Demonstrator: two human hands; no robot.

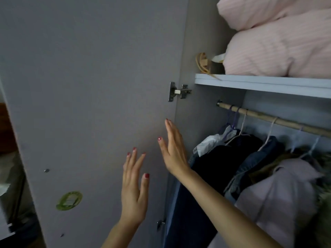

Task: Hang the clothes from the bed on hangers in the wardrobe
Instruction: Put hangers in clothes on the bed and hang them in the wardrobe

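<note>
hands (pixel 154 169) flat-fingered, by wardrobe door (pixel 89 86)

The open door (pixel 89 104) stands flat just beyond the fingers (pixel 170 129) of both hands. To their right, hanging clothes (pixel 223 167) crowd the space under the rail (pixel 268 119).
</note>
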